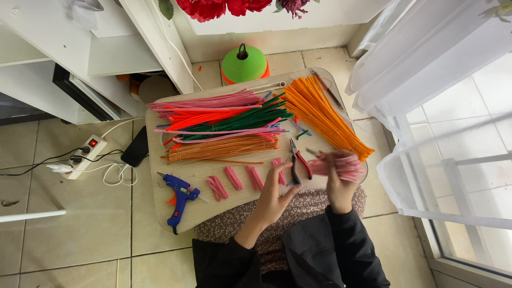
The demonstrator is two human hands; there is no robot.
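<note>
A low pale wooden lap table (213, 210) carries long bundles of pink, red, green and orange pipe cleaners (224, 125), short folded pink pieces (233, 177), red-handled pliers (300, 158) and a blue glue gun (180, 196)

pipe cleaners in right hand (337, 166): pink
long pile (325, 114): orange
mid pile (240, 121): dk green, w/ red + pink beside
cut bits (233, 178): pink
glue gun (180, 197): blue, orange trigger
pliers (298, 160): red/black grips
cone (244, 64): green over orange
tray (208, 213): pale wood
skirt (298, 205): brown, small floral
sleeves (352, 250): black
flowers (218, 6): red
</note>
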